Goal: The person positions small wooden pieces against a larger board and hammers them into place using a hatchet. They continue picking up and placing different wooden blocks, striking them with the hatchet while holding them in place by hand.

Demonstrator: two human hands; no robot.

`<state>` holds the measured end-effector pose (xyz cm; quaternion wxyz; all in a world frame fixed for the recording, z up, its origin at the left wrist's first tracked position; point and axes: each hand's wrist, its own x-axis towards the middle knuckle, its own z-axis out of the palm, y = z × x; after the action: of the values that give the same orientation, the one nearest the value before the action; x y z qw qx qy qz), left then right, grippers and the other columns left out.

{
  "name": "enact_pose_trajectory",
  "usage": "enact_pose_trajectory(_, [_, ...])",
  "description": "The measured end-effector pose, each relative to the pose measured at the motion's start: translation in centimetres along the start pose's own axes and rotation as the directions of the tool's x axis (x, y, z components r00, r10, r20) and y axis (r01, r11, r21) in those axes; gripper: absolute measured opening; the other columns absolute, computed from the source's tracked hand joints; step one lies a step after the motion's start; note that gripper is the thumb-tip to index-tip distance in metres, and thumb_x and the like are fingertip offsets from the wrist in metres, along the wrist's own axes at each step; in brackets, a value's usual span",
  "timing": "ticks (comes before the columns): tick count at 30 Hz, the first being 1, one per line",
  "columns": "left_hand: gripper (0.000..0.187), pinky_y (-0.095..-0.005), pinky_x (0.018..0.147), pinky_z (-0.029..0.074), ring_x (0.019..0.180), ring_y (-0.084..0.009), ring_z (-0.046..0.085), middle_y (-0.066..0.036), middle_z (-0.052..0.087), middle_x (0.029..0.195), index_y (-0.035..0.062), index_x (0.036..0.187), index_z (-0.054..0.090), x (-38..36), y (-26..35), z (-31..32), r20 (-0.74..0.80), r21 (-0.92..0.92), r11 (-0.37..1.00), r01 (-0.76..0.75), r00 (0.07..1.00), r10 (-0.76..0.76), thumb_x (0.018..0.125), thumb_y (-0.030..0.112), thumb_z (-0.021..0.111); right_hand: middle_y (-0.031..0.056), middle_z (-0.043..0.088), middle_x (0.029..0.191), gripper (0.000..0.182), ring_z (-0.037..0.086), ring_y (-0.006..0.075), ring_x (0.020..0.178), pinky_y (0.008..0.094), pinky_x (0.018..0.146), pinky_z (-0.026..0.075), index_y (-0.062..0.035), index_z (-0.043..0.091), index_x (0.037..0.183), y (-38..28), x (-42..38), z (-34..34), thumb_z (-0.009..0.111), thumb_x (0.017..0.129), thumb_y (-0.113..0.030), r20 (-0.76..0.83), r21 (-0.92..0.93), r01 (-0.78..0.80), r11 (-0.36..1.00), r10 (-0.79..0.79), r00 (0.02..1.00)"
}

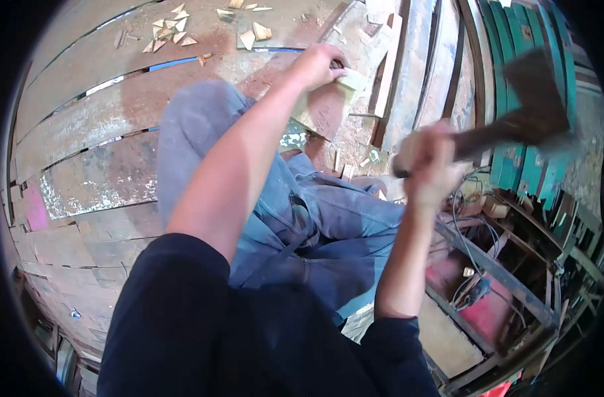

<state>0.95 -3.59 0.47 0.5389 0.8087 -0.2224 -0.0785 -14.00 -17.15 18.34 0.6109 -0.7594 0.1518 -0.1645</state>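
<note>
Left hand: the left hand [318,66] is stretched out in front of the knee, fingers curled down onto a pale wood block [345,83], pinning it on end against a larger slab of timber [325,112].
Right hand: the right hand [429,162] is fisted tight round the dark handle of a hatchet [513,112], raised to the person's right; the head is motion-blurred, edge not readable.
Work piece: the wood block sits just past the left fingertips, touching the slab beneath, well apart from the raised blade.
Done, by judgement: a scatter of small pale wedges [169,33] lies on the plank floor [97,126] beyond the knee, with a couple more offcuts [255,33] near the top of the view; these look like finished cuts, so several pieces seem already split.
Left, by judgement: the held block looks whole, so this piece is not yet cut; how much stock waits cannot be told.
Surroundings: green painted slats [526,79] lean at the right; tangled cables [474,278] and a red box-like object [487,311] lie below the right forearm; grey-blue trousers [315,212] fill the centre.
Debris: sawdust and chips cover the boards round the slab.
Writing: none legible; no brand or label on the hatchet, clothing or timber; paint patches on the planks carry no lettering.
</note>
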Motion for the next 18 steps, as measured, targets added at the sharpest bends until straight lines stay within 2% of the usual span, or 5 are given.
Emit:
enact_pose_trajectory(2, [0.023, -0.0368, 0.085, 0.053, 0.093, -0.0283, 0.068, -0.012, 0.071, 0.102, 0.011, 0.1, 0.073, 0.6, -0.6, 0.1, 0.088, 0.04, 0.999, 0.004, 0.996, -0.007, 0.078, 0.016, 0.077, -0.0031, 0.036, 0.054, 0.024, 0.035, 0.0073, 0.042, 0.0274, 0.037, 0.026, -0.0103, 0.045, 0.073, 4.1, -1.9, 1.4, 0.053, 0.094, -0.018, 0.047, -0.06, -0.322, 0.945, 0.325, 0.945])
enact_pose_trajectory(3, [0.023, -0.0369, 0.085, 0.053, 0.093, -0.0288, 0.068, -0.012, 0.071, 0.101, 0.0107, 0.1, 0.073, 0.7, -0.5, 0.0, 0.072, 0.045, 0.999, -0.023, 0.997, 0.02, 0.077, 0.017, 0.077, -0.0025, 0.036, 0.053, 0.027, 0.034, 0.0079, 0.041, 0.0281, 0.037, 0.026, -0.0108, 0.043, 0.07, 6.4, -2.6, 1.6, 0.054, 0.094, -0.018, 0.106, -0.055, -0.518, 0.854, 0.521, 0.847])
enact_pose_trajectory(4, [0.024, -0.0369, 0.085, 0.053, 0.093, -0.0292, 0.067, -0.012, 0.071, 0.101, 0.0104, 0.099, 0.074, 0.4, 0.0, -0.3, 0.057, 0.049, 0.998, -0.05, 0.997, 0.047, 0.077, 0.018, 0.077, -0.0024, 0.034, 0.051, 0.031, 0.032, 0.0082, 0.038, 0.0284, 0.036, 0.025, -0.0121, 0.039, 0.066, 7.6, -2.4, 1.6, 0.053, 0.093, -0.016, 0.283, 0.015, -0.768, 0.64, 0.734, 0.618])
enact_pose_trajectory(10, [0.02, -0.0369, 0.081, 0.053, 0.09, -0.0312, 0.067, -0.014, 0.07, 0.095, 0.0084, 0.096, 0.074, 0.5, 0.1, 0.0, 0.044, -0.061, 0.998, -0.033, 0.998, 0.035, 0.077, 0.014, 0.075, -0.0026, 0.03, 0.048, 0.038, 0.029, 0.009, 0.036, 0.0273, 0.035, 0.023, -0.0133, 0.034, 0.061, 8.8, -3.8, 2.5, 0.052, 0.094, -0.017, 0.216, -0.01, -0.663, 0.748, 0.649, 0.729])
enact_pose_trajectory(18, [0.018, -0.0372, 0.08, 0.053, 0.088, -0.0302, 0.067, -0.013, 0.07, 0.093, 0.0075, 0.093, 0.074, 0.4, 0.6, 0.2, 0.057, -0.068, 0.996, -0.055, 0.997, 0.059, 0.075, 0.008, 0.075, -0.0035, 0.029, 0.049, 0.035, 0.027, 0.0084, 0.035, 0.0277, 0.034, 0.021, -0.0131, 0.035, 0.064, 9.1, -4.9, 3.1, 0.053, 0.094, -0.017, 0.165, 0.074, -0.663, 0.745, 0.647, 0.745])
